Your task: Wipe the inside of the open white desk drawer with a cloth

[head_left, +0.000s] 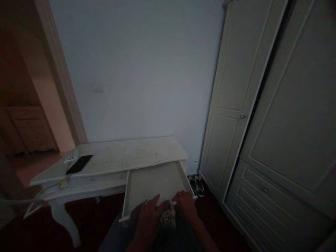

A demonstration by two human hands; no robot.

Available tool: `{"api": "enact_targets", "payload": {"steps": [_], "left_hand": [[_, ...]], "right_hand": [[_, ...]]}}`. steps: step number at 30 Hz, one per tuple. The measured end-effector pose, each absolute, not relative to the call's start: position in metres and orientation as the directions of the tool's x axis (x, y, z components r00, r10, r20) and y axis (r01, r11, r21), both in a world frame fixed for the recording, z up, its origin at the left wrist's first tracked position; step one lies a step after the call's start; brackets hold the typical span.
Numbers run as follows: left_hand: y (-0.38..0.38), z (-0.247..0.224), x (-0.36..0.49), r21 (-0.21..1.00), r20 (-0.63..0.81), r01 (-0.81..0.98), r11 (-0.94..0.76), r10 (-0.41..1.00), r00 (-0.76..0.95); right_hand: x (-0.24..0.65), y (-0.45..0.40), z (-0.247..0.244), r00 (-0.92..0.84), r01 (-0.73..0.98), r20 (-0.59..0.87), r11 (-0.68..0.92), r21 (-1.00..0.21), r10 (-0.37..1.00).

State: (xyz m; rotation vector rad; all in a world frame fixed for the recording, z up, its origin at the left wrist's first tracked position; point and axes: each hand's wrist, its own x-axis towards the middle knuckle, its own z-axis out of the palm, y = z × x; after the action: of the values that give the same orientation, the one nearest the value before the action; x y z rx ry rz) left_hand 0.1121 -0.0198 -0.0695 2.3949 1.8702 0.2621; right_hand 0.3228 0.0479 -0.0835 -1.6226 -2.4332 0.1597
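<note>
A white drawer [154, 180] is pulled out of the table toward me, and its inside looks bare. At its front edge lies a grey patterned cloth [167, 216], partly hidden by my hands. My left hand [149, 214] is closed over the left part of this cloth, with its fingers bent. On the cloth's right edge, by the drawer front, my right hand [186, 203] has its fingers curled. The dim light blurs the fingertips of both hands.
The white table [136, 148] stands against the wall. A black phone [80, 163] and a white object [71, 156] lie on its left end, near a cable [26, 202]. Shoes [196, 185] stand on the dark red floor. A wardrobe [236, 115] rises on the right.
</note>
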Motion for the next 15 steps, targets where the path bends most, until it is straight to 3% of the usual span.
{"api": "enact_targets", "payload": {"steps": [6, 15], "left_hand": [[0.003, -0.061, 0.148, 0.275, 0.012, 0.895, -0.352, 0.932, 0.363], [-0.035, -0.040, 0.023, 0.185, -0.022, 0.976, -0.116, 0.992, 0.122]], "right_hand": [[0.323, 0.054, -0.090, -0.344, 0.925, 0.090, 0.354, -0.136, 0.935], [0.327, 0.038, -0.083, -0.361, 0.868, 0.145, 0.389, -0.310, 0.921]]}}
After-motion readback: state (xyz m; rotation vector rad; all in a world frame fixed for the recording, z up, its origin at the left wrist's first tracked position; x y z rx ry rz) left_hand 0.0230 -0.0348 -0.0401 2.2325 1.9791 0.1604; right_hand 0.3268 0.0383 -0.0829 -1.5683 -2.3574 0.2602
